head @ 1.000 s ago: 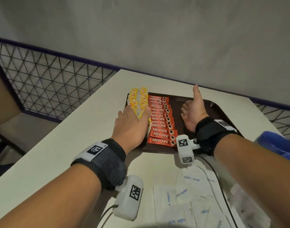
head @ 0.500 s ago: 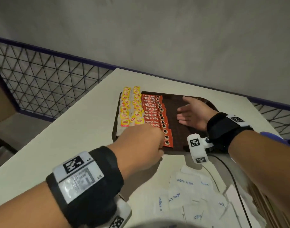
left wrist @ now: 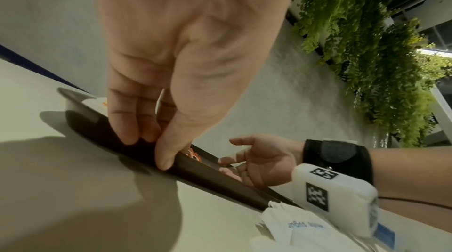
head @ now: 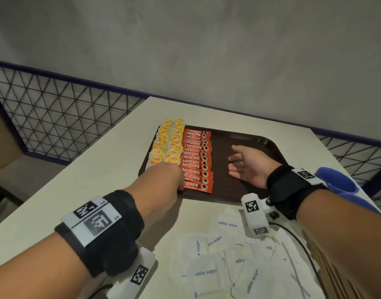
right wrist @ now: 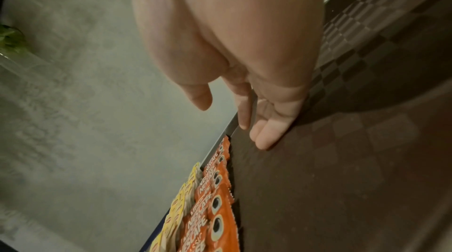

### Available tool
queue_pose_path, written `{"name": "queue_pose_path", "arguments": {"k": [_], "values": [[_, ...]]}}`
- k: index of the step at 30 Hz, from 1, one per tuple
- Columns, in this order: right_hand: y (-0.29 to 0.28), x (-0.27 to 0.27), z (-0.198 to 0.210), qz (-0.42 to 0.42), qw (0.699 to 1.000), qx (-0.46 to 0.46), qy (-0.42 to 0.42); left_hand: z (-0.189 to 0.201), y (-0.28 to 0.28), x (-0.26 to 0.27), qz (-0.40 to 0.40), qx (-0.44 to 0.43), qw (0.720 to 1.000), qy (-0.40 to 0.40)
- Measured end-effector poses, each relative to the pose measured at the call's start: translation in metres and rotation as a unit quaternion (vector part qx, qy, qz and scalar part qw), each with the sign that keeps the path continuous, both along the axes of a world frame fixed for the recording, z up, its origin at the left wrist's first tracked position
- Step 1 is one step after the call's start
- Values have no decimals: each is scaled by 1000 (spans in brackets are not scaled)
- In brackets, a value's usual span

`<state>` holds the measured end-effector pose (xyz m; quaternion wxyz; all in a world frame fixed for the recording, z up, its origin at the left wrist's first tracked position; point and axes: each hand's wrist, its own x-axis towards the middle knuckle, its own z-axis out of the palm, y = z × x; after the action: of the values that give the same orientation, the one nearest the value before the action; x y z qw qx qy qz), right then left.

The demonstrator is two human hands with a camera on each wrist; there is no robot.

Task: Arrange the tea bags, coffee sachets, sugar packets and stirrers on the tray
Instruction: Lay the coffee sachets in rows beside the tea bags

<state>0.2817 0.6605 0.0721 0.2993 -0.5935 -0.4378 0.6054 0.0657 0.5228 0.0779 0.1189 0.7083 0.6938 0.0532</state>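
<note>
A dark brown tray (head: 269,140) holds two columns of yellow tea bags (head: 168,143) at its left and a column of red coffee sachets (head: 197,160) beside them. My left hand (head: 178,186) is at the tray's near-left corner. In the left wrist view its fingers (left wrist: 129,134) and thumb touch the outer side of the near rim (left wrist: 208,175), fairly straight and holding nothing. My right hand (head: 239,162) rests on its edge on the bare tray floor, fingers relaxed and empty (right wrist: 244,120). White sugar packets (head: 224,255) lie loose on the table in front of the tray.
The tray sits on a pale table (head: 99,180) that ends at a grey wall. A wire mesh railing (head: 55,117) runs at the left. A blue object (head: 336,184) stands by the table's right edge. The right half of the tray floor (right wrist: 318,178) is bare.
My left hand has come back off the tea bags to the tray's near-left rim. My right hand has dropped from thumb-up to lying relaxed on the tray floor.
</note>
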Motion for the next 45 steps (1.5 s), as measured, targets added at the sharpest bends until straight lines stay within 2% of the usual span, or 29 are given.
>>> {"name": "queue_pose_path", "arguments": {"k": [5,8,11,18,22,27,39,45], "values": [[-17,10,3,-3,1000,-17,-5,3,0,0,-13,-43,999,-9],[-24,12,9,7,999,-11,-41,-2,-6,0,-19,-8,999,-43],[-33,7,21,37,996,-12,-76,-6,-7,1,-14,-10,998,-57],[-60,-7,32,102,988,-88,-76,-16,-3,5,-1,-2,996,-87],[-65,-14,27,115,985,-93,-85,-20,0,9,-4,-4,997,-78],[-65,-16,28,115,986,-92,-81,-22,3,12,-3,-10,998,-66],[-57,-7,28,87,990,-74,-80,-17,1,16,2,-31,995,-97],[-51,-6,26,80,991,-79,-70,-10,-5,26,-45,-33,992,-114]]}}
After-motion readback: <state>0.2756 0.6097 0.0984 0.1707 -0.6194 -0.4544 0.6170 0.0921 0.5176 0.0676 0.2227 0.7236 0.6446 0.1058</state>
